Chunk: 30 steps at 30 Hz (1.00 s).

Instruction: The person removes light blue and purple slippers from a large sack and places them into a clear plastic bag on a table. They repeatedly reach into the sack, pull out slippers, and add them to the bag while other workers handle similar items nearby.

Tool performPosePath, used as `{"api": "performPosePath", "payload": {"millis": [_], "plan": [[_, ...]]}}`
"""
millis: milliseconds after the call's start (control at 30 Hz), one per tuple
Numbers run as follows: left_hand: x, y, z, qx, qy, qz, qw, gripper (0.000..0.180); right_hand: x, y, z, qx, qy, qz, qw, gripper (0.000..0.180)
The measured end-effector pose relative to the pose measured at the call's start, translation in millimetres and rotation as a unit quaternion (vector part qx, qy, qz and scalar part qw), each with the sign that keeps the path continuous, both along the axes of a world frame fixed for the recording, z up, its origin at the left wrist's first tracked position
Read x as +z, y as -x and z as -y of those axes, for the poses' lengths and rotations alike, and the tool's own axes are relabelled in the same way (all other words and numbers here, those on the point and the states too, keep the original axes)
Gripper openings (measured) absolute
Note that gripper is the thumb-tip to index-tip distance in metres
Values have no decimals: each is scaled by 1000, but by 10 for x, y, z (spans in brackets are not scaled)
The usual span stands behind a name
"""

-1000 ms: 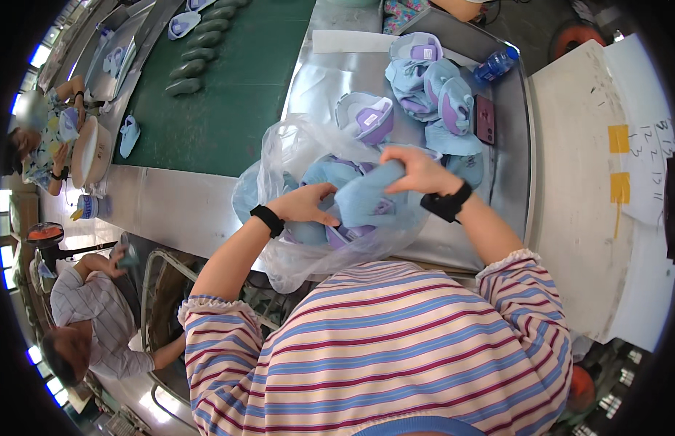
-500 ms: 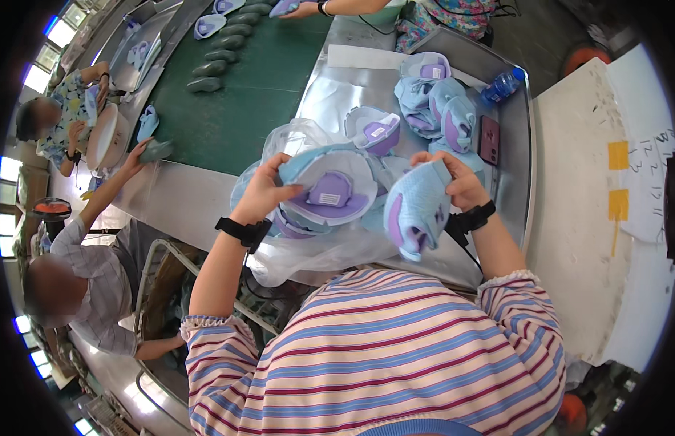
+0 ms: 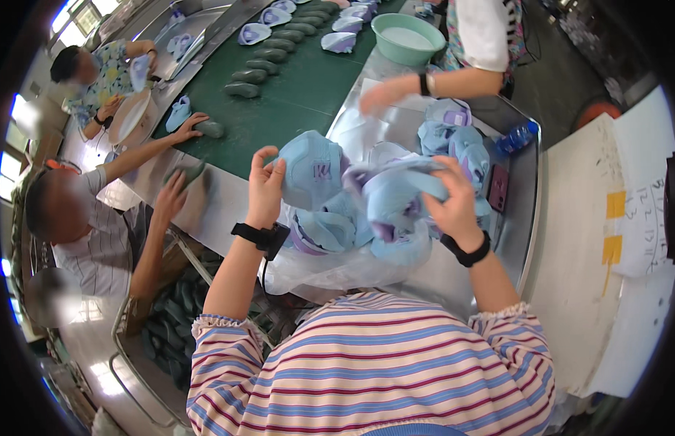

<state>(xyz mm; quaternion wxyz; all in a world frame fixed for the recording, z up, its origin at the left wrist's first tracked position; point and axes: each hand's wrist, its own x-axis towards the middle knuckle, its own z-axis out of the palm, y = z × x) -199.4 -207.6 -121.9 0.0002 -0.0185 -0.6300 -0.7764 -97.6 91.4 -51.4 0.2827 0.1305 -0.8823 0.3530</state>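
My left hand (image 3: 265,187) pinches the edge of a light blue shoe upper (image 3: 308,173), raised with its outer side showing. In my right hand (image 3: 454,202) is another blue shoe upper with purple parts (image 3: 399,190), smeared by motion. The two uppers are close together, and I cannot tell whether they touch. Below them lies a pile of blue and purple uppers (image 3: 323,231) on a clear plastic bag (image 3: 345,269). More uppers (image 3: 468,149) are heaped beyond my right hand on the metal table.
Dark green shoe lasts (image 3: 268,57) line the green belt (image 3: 308,94). A co-worker's hand (image 3: 385,94) reaches in from the far right, near a green basin (image 3: 408,40). At left, another person handles lasts (image 3: 210,129). A blue bottle (image 3: 515,138) and phone (image 3: 499,187) lie at right.
Both held uppers have come closer together; the left one now shows its outer side instead of its inside. A co-worker's arm has come over the table. The view has shifted.
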Motion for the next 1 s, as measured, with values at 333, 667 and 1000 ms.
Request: {"api": "performPosePath", "payload": {"millis": [333,667,1000], "plan": [[-31,-132,-186,-242,-32,53,968,27,-213,-190,810,30,-166,-6,986,18],[340,289,240,-213,-41,89,972,20,-61,-203,573,325,-67,235,914,26],[1076,609,-132,-431,314,-71,843,32,344,735,176,349,-60,301,885,38]]}}
